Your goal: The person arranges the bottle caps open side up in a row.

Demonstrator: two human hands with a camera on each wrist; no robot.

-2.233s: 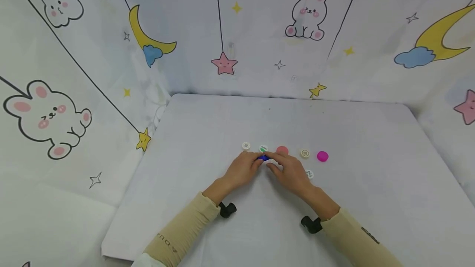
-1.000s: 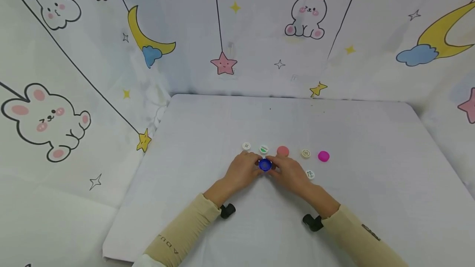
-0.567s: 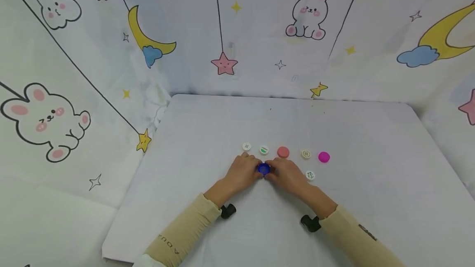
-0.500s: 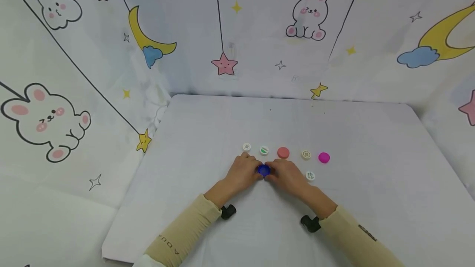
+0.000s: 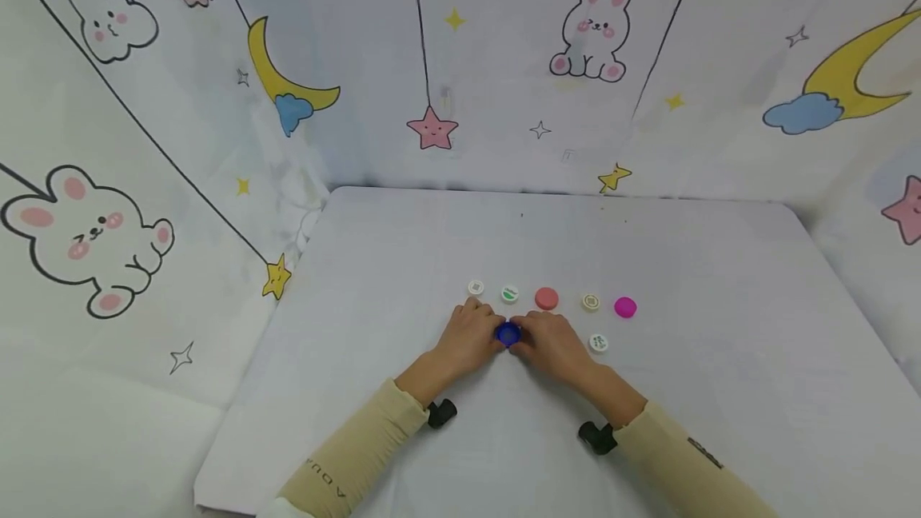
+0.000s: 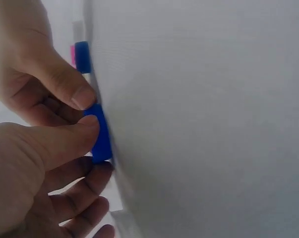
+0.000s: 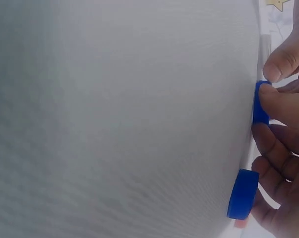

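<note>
A blue bottle cap (image 5: 508, 334) sits between my two hands on the white table, its round recessed face turned up in the head view. From the left, my left hand (image 5: 471, 338) pinches its rim with thumb and fingertips. My right hand (image 5: 554, 344) pinches the opposite side in the same way. In the left wrist view the cap (image 6: 102, 134) stands edge-on between both thumbs. The right wrist view shows the cap (image 7: 261, 103) under the right thumb, with the left thumb touching near its top end. The cap's underside is hidden.
Behind the hands lies a row: a cream cap (image 5: 476, 288), a white-and-green cap (image 5: 509, 294), a coral cap (image 5: 547, 299), a yellowish cap (image 5: 591, 302) and a magenta cap (image 5: 625, 308). A white-faced cap (image 5: 598, 343) lies right of my right hand. A blue-sided cap (image 7: 243, 194) shows in the right wrist view.
The blue cap, mostly hidden by fingers at first, has come toward me and now shows its recessed face. Both hands have drawn back slightly with it, baring the coral cap and the white-faced cap.
</note>
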